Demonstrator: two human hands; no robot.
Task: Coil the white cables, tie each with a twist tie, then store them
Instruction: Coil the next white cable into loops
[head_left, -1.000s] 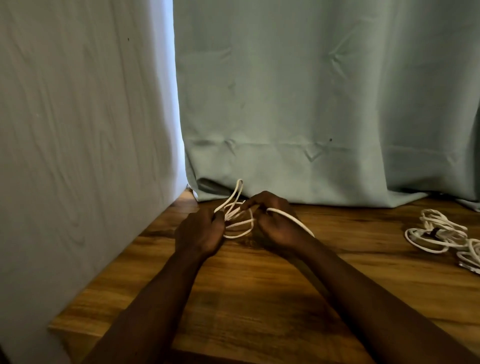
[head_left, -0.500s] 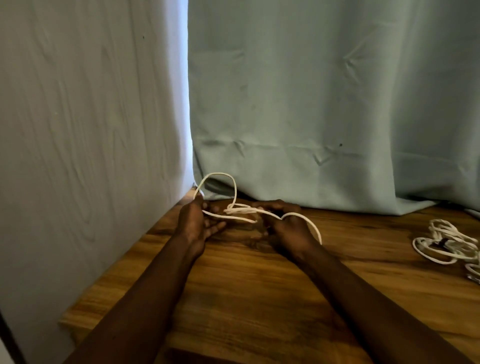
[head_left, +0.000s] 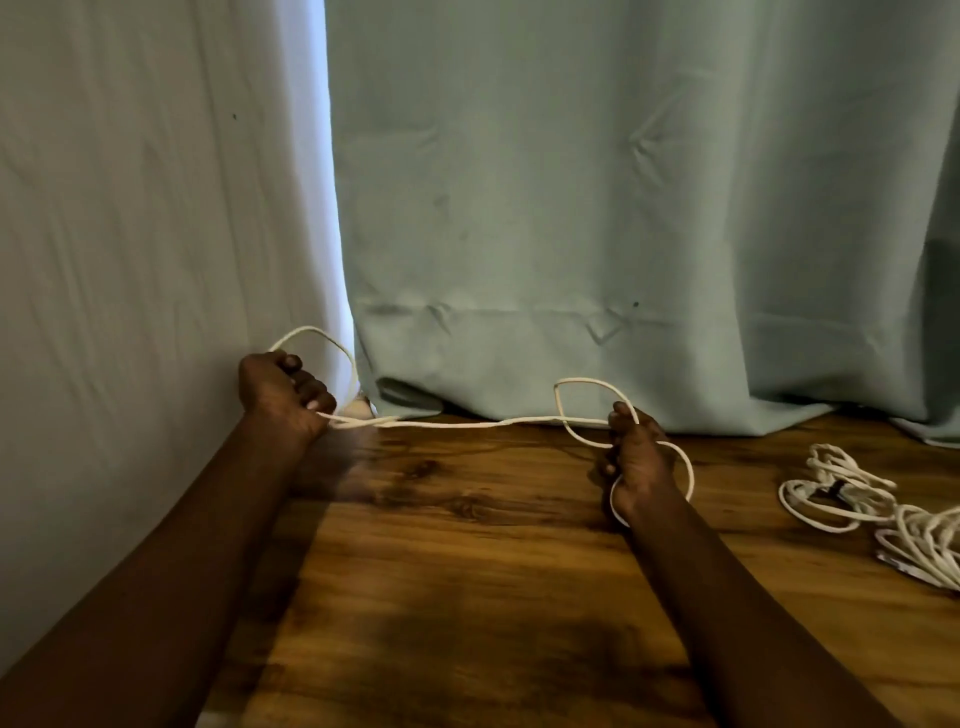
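Observation:
A white cable (head_left: 467, 423) stretches taut between my two hands just above the wooden table (head_left: 467, 561). My left hand (head_left: 280, 389) is closed on its left end, where a loop arches up against the white cloth. My right hand (head_left: 636, 462) grips the other end, with one loop standing above the fingers and another hanging round the wrist. A coiled white cable (head_left: 831, 493) bound with a dark twist tie lies at the right. A second white bundle (head_left: 924, 545) lies beside it, cut off by the frame edge.
A pale green curtain (head_left: 597, 208) hangs behind the table and drapes onto its back edge. A white cloth (head_left: 156, 234) covers the left side. The table's left edge runs diagonally under my left forearm.
My hands have pulled apart, left hand going left and right hand going right. The bunched loops have opened into one long stretched strand.

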